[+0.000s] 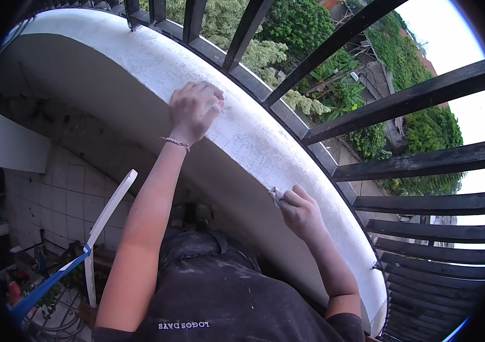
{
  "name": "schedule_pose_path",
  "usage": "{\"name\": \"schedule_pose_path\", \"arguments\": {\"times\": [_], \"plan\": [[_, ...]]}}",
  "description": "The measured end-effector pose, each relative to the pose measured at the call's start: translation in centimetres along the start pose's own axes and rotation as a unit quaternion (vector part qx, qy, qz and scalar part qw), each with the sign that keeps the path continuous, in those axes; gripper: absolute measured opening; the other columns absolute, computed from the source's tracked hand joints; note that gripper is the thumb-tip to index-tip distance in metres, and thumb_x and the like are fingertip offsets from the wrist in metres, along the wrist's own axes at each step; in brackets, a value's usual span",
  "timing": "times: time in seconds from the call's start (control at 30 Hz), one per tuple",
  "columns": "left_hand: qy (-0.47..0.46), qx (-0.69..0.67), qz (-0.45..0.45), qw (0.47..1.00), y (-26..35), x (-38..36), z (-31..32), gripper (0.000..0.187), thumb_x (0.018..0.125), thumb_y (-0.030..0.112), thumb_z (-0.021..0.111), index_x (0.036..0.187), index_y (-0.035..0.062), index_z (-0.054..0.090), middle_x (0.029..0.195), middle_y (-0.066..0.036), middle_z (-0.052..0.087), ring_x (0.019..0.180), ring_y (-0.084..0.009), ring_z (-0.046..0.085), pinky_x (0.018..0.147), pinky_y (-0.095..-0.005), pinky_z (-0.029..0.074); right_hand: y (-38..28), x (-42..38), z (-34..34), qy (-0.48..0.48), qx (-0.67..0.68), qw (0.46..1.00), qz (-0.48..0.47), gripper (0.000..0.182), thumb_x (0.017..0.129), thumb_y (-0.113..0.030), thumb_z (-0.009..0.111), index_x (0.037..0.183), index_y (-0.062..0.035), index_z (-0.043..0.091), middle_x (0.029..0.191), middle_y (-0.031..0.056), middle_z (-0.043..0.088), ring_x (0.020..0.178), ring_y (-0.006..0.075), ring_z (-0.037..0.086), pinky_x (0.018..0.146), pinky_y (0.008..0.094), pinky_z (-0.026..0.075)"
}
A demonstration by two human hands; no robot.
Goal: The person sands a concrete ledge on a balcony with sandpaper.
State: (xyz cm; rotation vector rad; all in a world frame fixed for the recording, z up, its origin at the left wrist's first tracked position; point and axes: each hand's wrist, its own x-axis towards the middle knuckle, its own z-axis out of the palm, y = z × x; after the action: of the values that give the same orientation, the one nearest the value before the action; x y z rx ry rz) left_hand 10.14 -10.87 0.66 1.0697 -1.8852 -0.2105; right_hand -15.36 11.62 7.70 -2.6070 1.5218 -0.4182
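Observation:
My left hand (192, 109), with a braided bracelet on its wrist, is on the top of a curved white ledge (242, 151). Its fingers are curled, and a pale bit shows by the thumb that I cannot make out. Lower along the same ledge, my right hand (300, 212) is closed in a fist at the inner edge. A crumpled greyish-white scrap (277, 196) pokes out of it. Pale dust coats both hands, and the ledge surface looks scuffed and streaky.
Dark railing bars (408, 165) rise along the ledge's outer side, with trees and roofs beyond. On the left, a blue pole (54, 285) joined to a pale strip (111, 205) stands over a tiled floor (65, 199). Plants and clutter lie lower left.

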Motion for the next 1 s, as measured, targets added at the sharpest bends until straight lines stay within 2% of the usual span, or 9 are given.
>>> {"name": "schedule_pose_path", "arguments": {"times": [0.03, 0.13, 0.23, 0.37, 0.43, 0.53, 0.63, 0.83, 1.0], "plan": [[-0.018, -0.056, 0.012, 0.998, -0.2, -0.2, -0.3, 0.022, 0.087, 0.036, 0.060, 0.080, 0.0154, 0.064, 0.089, -0.002, 0.065, 0.097, -0.0246, 0.062, 0.085, -0.0387, 0.044, -0.2, 0.6, 0.5, 0.014, 0.005, 1.000, -0.004, 0.013, 0.070, 0.004, 0.070, 0.081, -0.0029, 0.069, 0.077, 0.0049, 0.049, 0.072, 0.0218, 0.053, 0.060, 0.0361, 0.049], [0.054, -0.050, 0.043, 0.996, -0.3, -0.5, 0.0, 0.037, 0.093, 0.043, 0.051, 0.074, 0.0141, 0.064, 0.076, -0.003, 0.062, 0.084, -0.0260, 0.062, 0.076, -0.0408, 0.044, -0.5, 1.2, 0.7, 0.018, 0.006, 1.000, 0.000, 0.014, 0.068, 0.005, 0.069, 0.080, -0.0035, 0.068, 0.077, 0.0045, 0.050, 0.071, 0.0214, 0.052, 0.059, 0.0356, 0.049], [0.043, -0.049, 0.051, 0.997, -0.7, -0.8, -0.2, 0.041, 0.097, 0.044, 0.046, 0.075, 0.0136, 0.063, 0.075, -0.005, 0.061, 0.079, -0.0277, 0.060, 0.073, -0.0417, 0.042, 0.2, -1.5, -0.2, -0.014, -0.020, 1.000, 0.012, 0.018, 0.067, 0.002, 0.067, 0.084, -0.0059, 0.070, 0.085, 0.0014, 0.053, 0.078, 0.0191, 0.053, 0.061, 0.0321, 0.052], [0.069, -0.029, 0.060, 0.995, -1.2, -1.3, 0.4, 0.040, 0.097, 0.038, 0.045, 0.073, 0.0102, 0.059, 0.071, -0.009, 0.057, 0.072, -0.0319, 0.058, 0.067, -0.0443, 0.042, -0.5, -0.8, 0.6, 0.003, -0.027, 0.999, 0.017, 0.019, 0.067, 0.003, 0.067, 0.083, -0.0053, 0.069, 0.082, 0.0026, 0.051, 0.076, 0.0198, 0.053, 0.060, 0.0333, 0.051], [0.062, -0.035, 0.063, 0.995, -1.4, -1.5, 0.6, 0.037, 0.096, 0.035, 0.046, 0.073, 0.0092, 0.059, 0.069, -0.010, 0.055, 0.069, -0.0327, 0.058, 0.065, -0.0446, 0.042, -0.9, 1.2, 1.5, 0.036, -0.014, 0.999, 0.012, 0.016, 0.066, 0.006, 0.068, 0.079, -0.0040, 0.068, 0.075, 0.0047, 0.048, 0.071, 0.0212, 0.053, 0.057, 0.0351, 0.049], [0.072, -0.026, 0.074, 0.994, -1.6, -1.5, 0.5, 0.034, 0.094, 0.032, 0.047, 0.071, 0.0090, 0.058, 0.067, -0.010, 0.054, 0.066, -0.0322, 0.057, 0.064, -0.0444, 0.042, -0.6, 0.8, 1.2, 0.036, 0.002, 0.999, 0.012, 0.017, 0.067, 0.007, 0.068, 0.081, -0.0035, 0.069, 0.075, 0.0048, 0.048, 0.070, 0.0215, 0.053, 0.058, 0.0355, 0.049], [0.076, -0.023, 0.091, 0.993, -1.6, -1.4, 0.5, 0.033, 0.091, 0.030, 0.049, 0.067, 0.0094, 0.057, 0.064, -0.009, 0.055, 0.064, -0.0313, 0.057, 0.062, -0.0442, 0.042, 0.0, -1.6, -0.3, -0.019, -0.017, 0.999, 0.048, 0.022, 0.067, 0.003, 0.065, 0.086, -0.0059, 0.070, 0.086, 0.0020, 0.053, 0.078, 0.0198, 0.055, 0.063, 0.0333, 0.056], [0.073, -0.032, 0.100, 0.992, -1.7, -1.5, 0.5, 0.034, 0.089, 0.030, 0.050, 0.062, 0.0097, 0.056, 0.061, -0.009, 0.054, 0.061, -0.0311, 0.056, 0.060, -0.0436, 0.041, -1.3, 2.4, 1.5, 0.016, -0.014, 0.999, 0.045, 0.023, 0.068, 0.006, 0.066, 0.087, -0.0057, 0.071, 0.085, 0.0024, 0.054, 0.080, 0.0201, 0.056, 0.064, 0.0336, 0.056], [0.078, -0.028, 0.107, 0.991, -1.9, -1.3, 0.7, 0.034, 0.088, 0.030, 0.050, 0.061, 0.0096, 0.055, 0.060, -0.009, 0.054, 0.060, -0.0317, 0.055, 0.060, -0.0438, 0.041, 0.0, -0.7, -0.2, -0.018, 0.020, 0.997, 0.070, 0.026, 0.070, 0.006, 0.068, 0.093, -0.0052, 0.072, 0.086, 0.0037, 0.055, 0.081, 0.0217, 0.057, 0.065, 0.0359, 0.055]]}}
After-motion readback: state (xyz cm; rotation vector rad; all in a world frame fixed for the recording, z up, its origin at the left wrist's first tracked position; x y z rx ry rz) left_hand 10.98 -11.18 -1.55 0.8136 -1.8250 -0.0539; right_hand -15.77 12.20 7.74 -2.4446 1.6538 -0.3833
